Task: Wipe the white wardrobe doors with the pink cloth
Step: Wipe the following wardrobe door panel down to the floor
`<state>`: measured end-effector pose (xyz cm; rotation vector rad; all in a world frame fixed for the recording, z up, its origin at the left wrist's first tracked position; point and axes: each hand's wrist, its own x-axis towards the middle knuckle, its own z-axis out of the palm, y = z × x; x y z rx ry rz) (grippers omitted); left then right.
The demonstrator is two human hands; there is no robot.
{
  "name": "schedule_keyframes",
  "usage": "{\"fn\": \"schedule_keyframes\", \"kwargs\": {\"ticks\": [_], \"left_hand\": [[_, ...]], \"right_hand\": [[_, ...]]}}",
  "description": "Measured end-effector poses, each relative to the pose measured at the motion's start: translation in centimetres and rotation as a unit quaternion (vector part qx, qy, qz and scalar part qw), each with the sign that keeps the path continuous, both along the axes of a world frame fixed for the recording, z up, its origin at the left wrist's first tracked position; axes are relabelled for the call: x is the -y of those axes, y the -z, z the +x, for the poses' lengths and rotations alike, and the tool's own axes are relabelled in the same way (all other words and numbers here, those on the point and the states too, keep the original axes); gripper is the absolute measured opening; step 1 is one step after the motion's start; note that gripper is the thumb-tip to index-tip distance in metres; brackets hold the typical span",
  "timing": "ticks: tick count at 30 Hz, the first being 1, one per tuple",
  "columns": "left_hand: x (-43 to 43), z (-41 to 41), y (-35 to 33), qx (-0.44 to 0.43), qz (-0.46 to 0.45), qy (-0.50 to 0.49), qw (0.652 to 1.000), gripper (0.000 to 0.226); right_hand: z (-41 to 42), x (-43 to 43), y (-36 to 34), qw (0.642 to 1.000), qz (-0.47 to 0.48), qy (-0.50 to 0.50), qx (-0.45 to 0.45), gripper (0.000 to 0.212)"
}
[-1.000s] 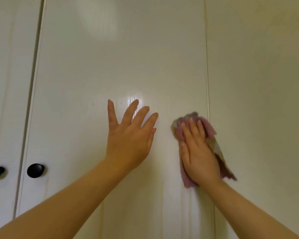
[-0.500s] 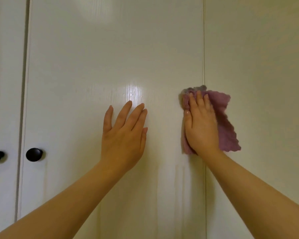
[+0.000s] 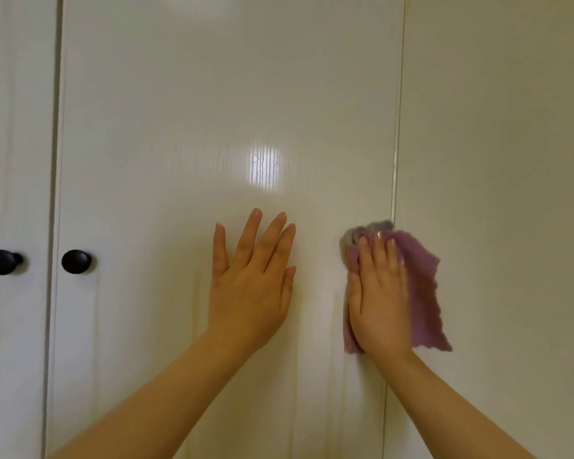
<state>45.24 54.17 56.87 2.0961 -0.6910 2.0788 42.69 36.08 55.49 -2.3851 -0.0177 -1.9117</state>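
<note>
The pink cloth (image 3: 421,286) was pressed flat against the wardrobe door (image 3: 186,111), beside its right seam, by the right hand (image 3: 380,299), fingers (image 3: 378,256) straight and together; the left hand (image 3: 251,286) was laid flat alongside, fingers spread.

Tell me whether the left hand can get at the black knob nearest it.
Probably yes: the left hand lies flat on the same door as that knob, with only bare door between.

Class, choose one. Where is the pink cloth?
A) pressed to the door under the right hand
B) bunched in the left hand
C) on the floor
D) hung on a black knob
A: the right hand presses the cloth flat on the door; the left hand is bare.
</note>
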Motion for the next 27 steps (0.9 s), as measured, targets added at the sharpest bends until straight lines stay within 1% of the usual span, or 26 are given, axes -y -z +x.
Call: {"fn": "schedule_keyframes", "kwargs": {"ticks": [2, 5, 7, 9, 11, 13, 14, 16, 17, 19, 21, 23, 25, 27], "left_hand": [[0.2, 0.0, 0.6, -0.005, 0.005, -0.007, 1.0, 0.048], [0.3, -0.2, 0.9, -0.013, -0.023, -0.003, 1.0, 0.048], [0.5, -0.7, 1.3, -0.018, -0.056, 0.01, 0.998, 0.048], [0.8, -1.1, 2.2, -0.032, -0.077, 0.018, 0.996, 0.049], [1.0, -1.2, 3.3, -0.047, -0.079, 0.014, 0.996, 0.05], [0.8, -1.2, 4.4, -0.069, -0.081, 0.003, 0.994, 0.051], [0.7, -1.2, 4.8, -0.077, -0.082, -0.002, 0.994, 0.051], [0.8, -1.2, 5.3, -0.084, -0.084, -0.011, 0.993, 0.052], [0.9, -1.2, 5.6, -0.086, -0.083, -0.015, 0.993, 0.053], [1.5, -1.1, 6.1, -0.092, -0.087, -0.018, 0.992, 0.054], [1.8, -1.2, 6.7, -0.094, -0.089, -0.023, 0.991, 0.055], [1.9, -1.2, 7.1, -0.102, -0.085, -0.022, 0.991, 0.055], [1.1, -1.1, 7.1, -0.106, -0.073, -0.033, 0.991, 0.055], [0.7, -1.0, 6.8, -0.106, -0.066, -0.042, 0.991, 0.054]], "right_hand": [[-1.0, 0.7, 1.0, 0.999, -0.028, -0.028, -0.031, 0.05], [-1.9, 1.2, -4.3, 0.997, -0.005, -0.047, -0.053, 0.054], [-1.8, 1.8, -6.8, 0.998, -0.007, -0.044, -0.037, 0.055], [-1.6, 2.1, -5.2, 0.998, -0.008, -0.041, -0.04, 0.054], [-1.2, 2.4, -0.4, 0.998, -0.028, -0.016, -0.049, 0.053], [-1.8, 2.5, 3.5, 0.996, -0.044, -0.029, -0.07, 0.055], [-2.2, 2.7, 3.7, 0.994, -0.045, -0.05, -0.084, 0.057], [-2.7, 2.7, 1.2, 0.99, -0.035, -0.092, -0.098, 0.056], [-2.8, 2.8, -0.3, 0.99, -0.026, -0.093, -0.101, 0.056], [-2.4, 2.9, -2.4, 0.994, -0.008, -0.072, -0.078, 0.058], [-1.8, 2.5, -1.3, 0.997, -0.003, -0.053, -0.056, 0.061], [-1.2, 2.3, 2.2, 0.998, -0.009, -0.04, -0.041, 0.059], [-1.4, 2.1, 4.1, 0.996, 0.002, -0.082, -0.043, 0.057], [-1.8, 2.2, 2.3, 0.991, 0.011, -0.121, -0.049, 0.057]]}}
